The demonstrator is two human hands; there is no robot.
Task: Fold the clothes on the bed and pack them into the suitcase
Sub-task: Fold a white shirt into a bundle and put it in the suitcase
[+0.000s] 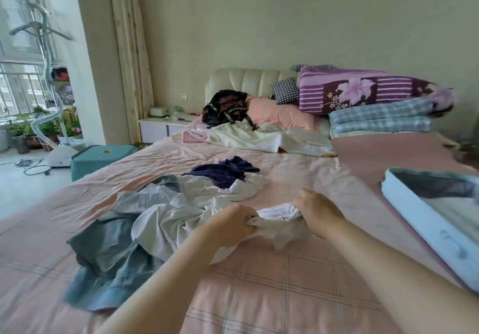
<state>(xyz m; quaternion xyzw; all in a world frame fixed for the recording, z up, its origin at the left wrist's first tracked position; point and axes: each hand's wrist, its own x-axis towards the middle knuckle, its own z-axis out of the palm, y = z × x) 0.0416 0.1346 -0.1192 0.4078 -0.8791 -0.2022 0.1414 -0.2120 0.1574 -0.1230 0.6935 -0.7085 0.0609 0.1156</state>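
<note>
Left arm (168, 276): we see it bare, reaching up from lower centre.
Left hand (233, 223): fingers curled, pinching white garment (278, 214).
Right arm (388, 261): bare, entering from lower right.
Right hand (317, 210): knuckles up, gripping same garment.

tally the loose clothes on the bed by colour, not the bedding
navy garment: 1
grey-blue garment: 1
white garments: 3, one gripped by the left hand and right hand
total: 5, approximate since the white folds overlap
</note>
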